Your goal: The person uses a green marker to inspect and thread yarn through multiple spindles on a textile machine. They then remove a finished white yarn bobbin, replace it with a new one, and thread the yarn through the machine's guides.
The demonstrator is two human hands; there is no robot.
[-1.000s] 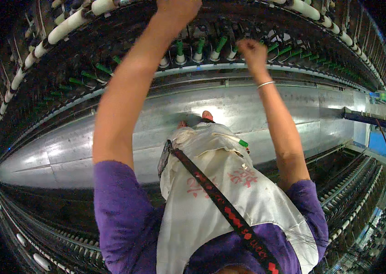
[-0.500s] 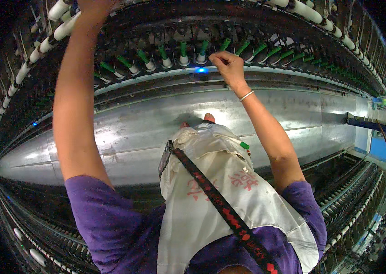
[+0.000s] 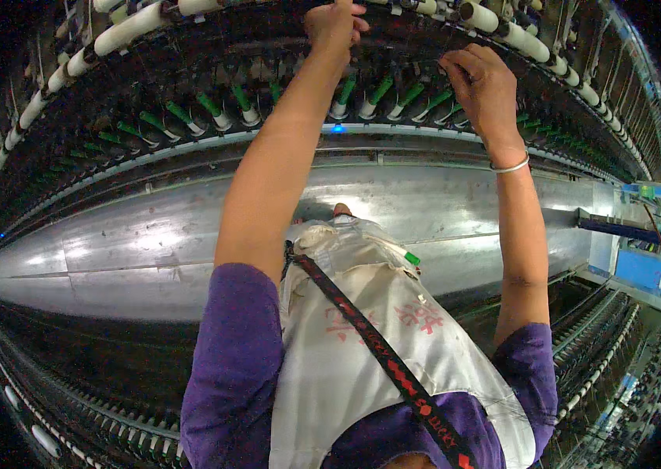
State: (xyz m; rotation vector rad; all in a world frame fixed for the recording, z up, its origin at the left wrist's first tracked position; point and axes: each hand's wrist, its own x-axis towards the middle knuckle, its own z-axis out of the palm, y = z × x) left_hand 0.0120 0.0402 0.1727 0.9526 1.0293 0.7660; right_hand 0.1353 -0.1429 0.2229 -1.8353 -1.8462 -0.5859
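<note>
My left hand [image 3: 336, 30] reaches up to the far white rollers [image 3: 139, 25] of a spinning machine. Its fingers are apart, one pointing upward and cut off by the picture's upper edge; I see nothing held in it. To the right, my right hand [image 3: 487, 87] hovers above the row of bobbins, thumb and forefinger brought together in a pinch. Whatever lies between those fingertips is too fine to make out. Below both hands stand green bobbins [image 3: 380, 91] with white yarn at their bases, some hidden behind my left forearm and right hand.
A blue light [image 3: 337, 129] glows on the rail in front of the bobbins. Metal floor plates [image 3: 143, 234] run along the aisle. Another machine row [image 3: 111, 418] stands close behind me. A green-tipped tube [image 3: 412, 258] sticks out of my white apron [image 3: 370, 336].
My left hand has swung right along the rollers. The right hand has moved right and slightly up, still pinched. The view has shifted along the bobbin row.
</note>
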